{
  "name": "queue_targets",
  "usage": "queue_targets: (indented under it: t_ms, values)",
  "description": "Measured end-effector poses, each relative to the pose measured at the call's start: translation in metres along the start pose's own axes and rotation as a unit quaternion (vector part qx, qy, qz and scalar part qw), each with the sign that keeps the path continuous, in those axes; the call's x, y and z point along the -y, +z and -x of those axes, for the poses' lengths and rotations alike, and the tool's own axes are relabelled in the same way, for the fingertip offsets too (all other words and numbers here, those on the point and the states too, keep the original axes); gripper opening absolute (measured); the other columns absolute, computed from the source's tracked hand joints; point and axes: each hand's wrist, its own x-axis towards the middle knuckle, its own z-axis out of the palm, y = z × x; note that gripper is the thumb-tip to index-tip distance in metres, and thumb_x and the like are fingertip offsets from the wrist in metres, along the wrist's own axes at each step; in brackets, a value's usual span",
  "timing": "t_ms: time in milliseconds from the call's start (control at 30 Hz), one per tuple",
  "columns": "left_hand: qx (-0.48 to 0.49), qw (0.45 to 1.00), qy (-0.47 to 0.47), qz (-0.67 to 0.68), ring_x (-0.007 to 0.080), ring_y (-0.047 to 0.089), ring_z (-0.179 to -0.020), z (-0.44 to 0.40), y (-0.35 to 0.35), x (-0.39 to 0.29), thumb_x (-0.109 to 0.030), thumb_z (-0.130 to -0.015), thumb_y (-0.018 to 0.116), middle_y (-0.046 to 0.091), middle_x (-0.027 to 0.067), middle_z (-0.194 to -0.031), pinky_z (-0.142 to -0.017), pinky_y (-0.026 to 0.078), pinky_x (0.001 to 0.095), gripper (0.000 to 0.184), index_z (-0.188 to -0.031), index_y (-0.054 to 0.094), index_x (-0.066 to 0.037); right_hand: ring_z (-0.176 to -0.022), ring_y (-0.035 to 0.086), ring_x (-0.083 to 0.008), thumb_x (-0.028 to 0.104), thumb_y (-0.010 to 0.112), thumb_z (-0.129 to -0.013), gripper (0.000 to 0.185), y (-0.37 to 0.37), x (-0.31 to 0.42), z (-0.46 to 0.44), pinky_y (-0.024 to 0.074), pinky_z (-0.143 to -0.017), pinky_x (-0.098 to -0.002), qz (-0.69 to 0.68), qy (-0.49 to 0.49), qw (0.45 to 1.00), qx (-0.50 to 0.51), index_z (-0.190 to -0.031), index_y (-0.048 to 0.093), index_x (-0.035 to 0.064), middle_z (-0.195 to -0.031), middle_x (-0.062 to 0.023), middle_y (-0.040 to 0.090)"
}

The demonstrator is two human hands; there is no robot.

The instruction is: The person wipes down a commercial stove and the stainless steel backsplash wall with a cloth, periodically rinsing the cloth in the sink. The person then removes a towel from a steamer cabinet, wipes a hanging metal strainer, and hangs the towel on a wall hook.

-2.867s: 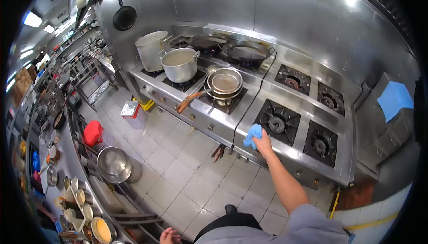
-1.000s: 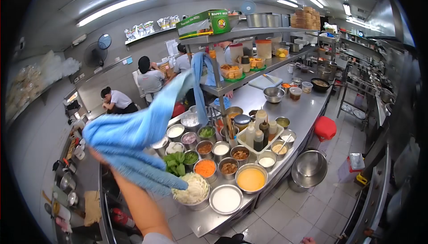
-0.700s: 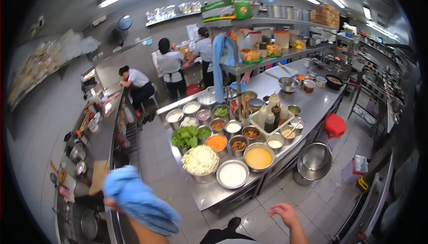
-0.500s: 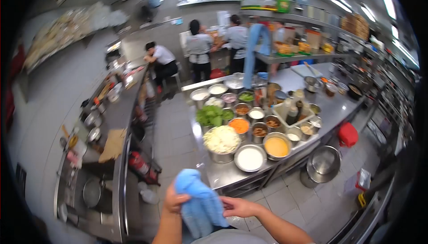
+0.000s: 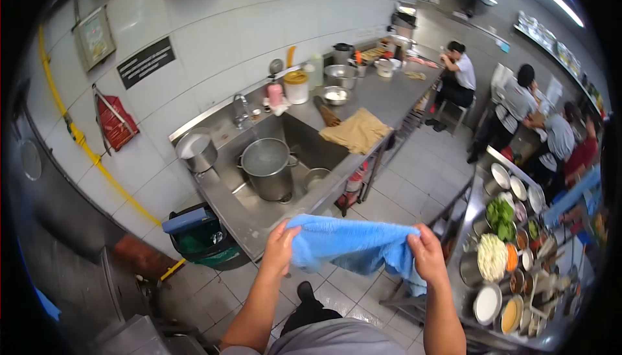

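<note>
A blue cloth (image 5: 353,241) is stretched between my two hands in front of my body, its lower edge hanging in folds. My left hand (image 5: 280,248) pinches its left corner. At the opposite end, my right hand (image 5: 427,254) grips the other corner. Just beyond the cloth is a steel sink (image 5: 304,141). A tall two-handled pot (image 5: 267,170) stands inside it under the tap (image 5: 242,110), filled with water. Beside that pot sits a smaller metal bowl (image 5: 316,178).
A tan cloth (image 5: 357,130) lies on the counter right of the sink. Another steel pot (image 5: 197,151) rests at its left corner. A bin (image 5: 201,235) stands below. Food containers cover the prep table (image 5: 457,271) at right. Several people are farther back, one seated (image 5: 459,75).
My view has swung left from the prep table to the sink. The bunched blue cloth is now spread out sideways, with my hands farther apart.
</note>
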Motion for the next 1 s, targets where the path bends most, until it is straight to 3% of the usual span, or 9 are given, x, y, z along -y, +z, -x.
queue_targets:
  t_ms: [167, 400, 500, 600, 667, 700, 767, 833, 1000]
  values:
    - [-0.043, 0.997, 0.053, 0.045, 0.0124, 0.059, -0.089, -0.082, -0.078, -0.039, -0.014, -0.093, 0.059, 0.064, 0.0045, -0.094, -0.079, 0.047, 0.0279, 0.014, -0.102, 0.058, -0.003, -0.082, 0.054, -0.0081, 0.022, 0.059, -0.095, 0.022, 0.085, 0.041, -0.151, 0.0464, -0.073, -0.025, -0.245, 0.033, 0.969, 0.008, -0.104, 0.056, 0.0026, -0.089, 0.0002, 0.058]
    - [-0.085, 0.977, 0.169, 0.098, 0.0131, 0.055, -0.093, -0.207, -0.143, -0.13, -0.013, -0.091, 0.06, 0.058, 0.0002, -0.101, -0.088, 0.042, 0.0267, 0.024, -0.113, 0.055, -0.007, -0.089, 0.06, -0.0149, 0.008, 0.064, -0.086, 0.033, 0.204, 0.078, -0.346, 0.0505, -0.08, -0.0292, -0.277, 0.003, 0.95, 0.144, -0.117, 0.052, 0.0047, -0.1, -0.0057, 0.062]
    - [-0.135, 0.959, 0.249, 0.003, 0.0134, 0.056, -0.095, -0.257, -0.175, -0.133, -0.012, -0.09, 0.061, 0.059, 0.0038, -0.103, -0.085, 0.044, 0.0278, 0.028, -0.117, 0.056, -0.006, -0.088, 0.061, -0.0165, 0.016, 0.062, -0.088, 0.038, 0.254, 0.075, -0.401, 0.0509, -0.079, -0.0295, -0.256, -0.012, 0.952, 0.17, -0.122, 0.05, 0.0042, -0.103, -0.0069, 0.062]
    - [-0.157, 0.964, 0.215, 0.003, 0.018, 0.056, -0.103, -0.29, -0.193, -0.119, -0.005, -0.087, 0.057, 0.06, 0.0093, -0.112, -0.092, 0.045, 0.0325, 0.032, -0.119, 0.055, -0.004, -0.107, 0.058, -0.0273, 0.029, 0.065, -0.085, 0.068, 0.306, 0.01, -0.47, 0.0491, -0.088, -0.0395, -0.035, 0.009, 0.991, 0.133, -0.14, 0.037, 0.0021, -0.124, -0.0182, 0.056]
    - [-0.202, 0.959, 0.175, -0.1, 0.0182, 0.055, -0.108, -0.322, -0.216, -0.091, -0.004, -0.087, 0.057, 0.059, 0.0093, -0.116, -0.096, 0.042, 0.0328, 0.037, -0.123, 0.054, -0.004, -0.093, 0.059, -0.02, 0.024, 0.063, -0.089, 0.051, 0.343, -0.034, -0.491, 0.05, -0.082, -0.0357, -0.045, -0.039, 0.993, 0.101, -0.134, 0.045, 0.008, -0.11, -0.0112, 0.059]
    - [-0.182, 0.961, 0.155, -0.137, 0.0197, 0.054, -0.112, -0.33, -0.219, -0.079, -0.005, -0.087, 0.058, 0.058, 0.0103, -0.121, -0.098, 0.04, 0.0336, 0.04, -0.127, 0.052, -0.004, -0.096, 0.059, -0.0209, 0.024, 0.063, -0.088, 0.047, 0.355, -0.045, -0.49, 0.0488, -0.086, -0.0366, -0.218, 0.004, 0.96, 0.173, -0.13, 0.048, 0.0069, -0.108, -0.0104, 0.06]
    - [-0.173, 0.961, 0.088, -0.199, 0.0229, 0.05, -0.119, -0.347, -0.222, -0.049, -0.007, -0.088, 0.059, 0.053, 0.013, -0.13, -0.102, 0.037, 0.035, 0.047, -0.133, 0.047, -0.003, -0.098, 0.062, -0.0307, 0.019, 0.064, -0.08, 0.044, 0.381, -0.103, -0.51, 0.0488, -0.087, -0.0395, 0.082, -0.117, 0.975, 0.172, -0.119, 0.051, 0.0031, -0.104, -0.0178, 0.063]
    - [-0.192, 0.956, 0.035, -0.221, 0.0246, 0.049, -0.123, -0.365, -0.231, -0.012, -0.008, -0.088, 0.06, 0.05, 0.0147, -0.135, -0.105, 0.035, 0.0356, 0.05, -0.136, 0.045, -0.003, -0.108, 0.057, -0.0397, 0.013, 0.061, -0.077, 0.052, 0.406, -0.152, -0.51, 0.0477, -0.091, -0.0455, 0.403, -0.11, 0.878, 0.235, -0.126, 0.048, 0.0039, -0.12, -0.0214, 0.056]
    - [-0.267, 0.906, -0.042, -0.326, 0.03, 0.039, -0.133, -0.427, -0.244, 0.076, -0.017, -0.089, 0.062, 0.04, 0.0201, -0.143, -0.11, 0.029, 0.039, 0.059, -0.14, 0.038, -0.001, -0.106, 0.058, -0.0396, 0.017, 0.063, -0.077, 0.055, 0.481, -0.261, -0.526, 0.0456, -0.093, -0.0505, 0.34, -0.205, 0.851, 0.343, -0.13, 0.05, 0.0129, -0.122, -0.0192, 0.055]
